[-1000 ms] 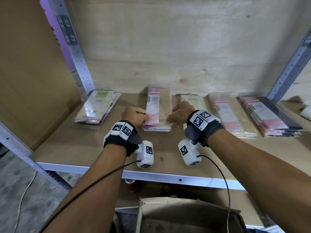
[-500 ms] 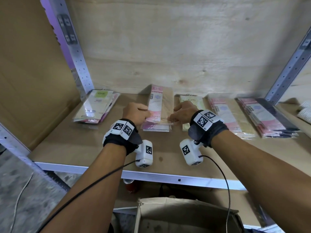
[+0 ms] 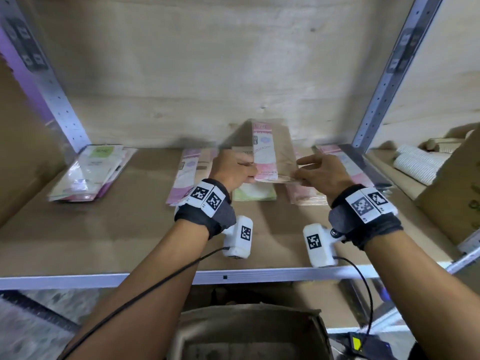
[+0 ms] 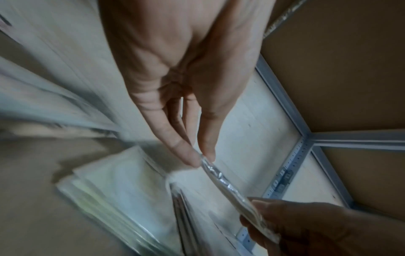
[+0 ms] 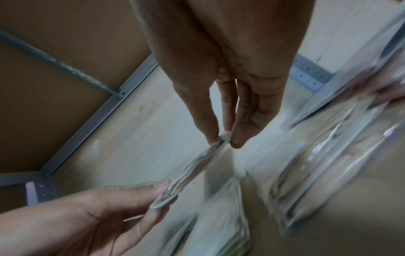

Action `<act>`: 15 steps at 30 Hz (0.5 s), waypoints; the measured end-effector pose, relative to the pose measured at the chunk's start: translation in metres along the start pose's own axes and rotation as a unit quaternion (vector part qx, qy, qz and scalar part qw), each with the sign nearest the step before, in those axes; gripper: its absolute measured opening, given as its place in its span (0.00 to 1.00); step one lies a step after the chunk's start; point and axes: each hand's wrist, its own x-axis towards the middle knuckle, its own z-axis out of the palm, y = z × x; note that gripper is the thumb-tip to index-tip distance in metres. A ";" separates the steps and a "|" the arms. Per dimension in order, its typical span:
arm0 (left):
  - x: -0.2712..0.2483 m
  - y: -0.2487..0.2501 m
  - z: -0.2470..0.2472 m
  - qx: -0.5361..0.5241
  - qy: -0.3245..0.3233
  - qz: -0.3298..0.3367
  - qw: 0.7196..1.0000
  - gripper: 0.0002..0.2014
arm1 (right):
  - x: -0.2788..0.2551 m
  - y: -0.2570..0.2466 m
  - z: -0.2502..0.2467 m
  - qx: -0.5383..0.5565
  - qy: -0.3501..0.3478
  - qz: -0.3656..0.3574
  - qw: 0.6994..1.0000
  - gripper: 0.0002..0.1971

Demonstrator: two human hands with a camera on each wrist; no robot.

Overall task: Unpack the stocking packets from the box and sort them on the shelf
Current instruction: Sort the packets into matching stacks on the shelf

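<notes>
Head view: both hands, left hand point(image 3: 235, 170) and right hand point(image 3: 320, 175), pinch raised packet point(image 3: 270, 157) edges.

— How many hands are seen?
— Two: a left hand point(image 3: 235, 170) and a right hand point(image 3: 320, 175), with one bundle of stocking packets point(image 3: 270, 157) pinched between them.

— And how many piles are counted on the shelf point(image 3: 117, 229)?
— Five: a green-labelled pile at the far left point(image 3: 91, 172), a pink pile point(image 3: 185, 178), a pale green pile point(image 3: 254, 192), another pink pile point(image 3: 306, 196), and a pile at the right upright point(image 3: 361, 165). Packets within each cannot be counted.

— Boxes?
— One below the shelf point(image 3: 249, 331).
</notes>
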 end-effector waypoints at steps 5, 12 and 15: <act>0.003 0.015 0.041 -0.009 -0.017 0.006 1.000 0.18 | 0.004 0.012 -0.035 -0.036 0.050 -0.014 0.998 0.14; 0.005 0.018 0.077 0.009 -0.043 -0.031 0.999 0.20 | 0.001 0.033 -0.059 -0.114 0.071 0.011 0.991 0.15; 0.003 0.017 0.084 0.013 -0.044 -0.058 0.997 0.20 | -0.001 0.038 -0.061 -0.130 0.057 0.021 0.990 0.16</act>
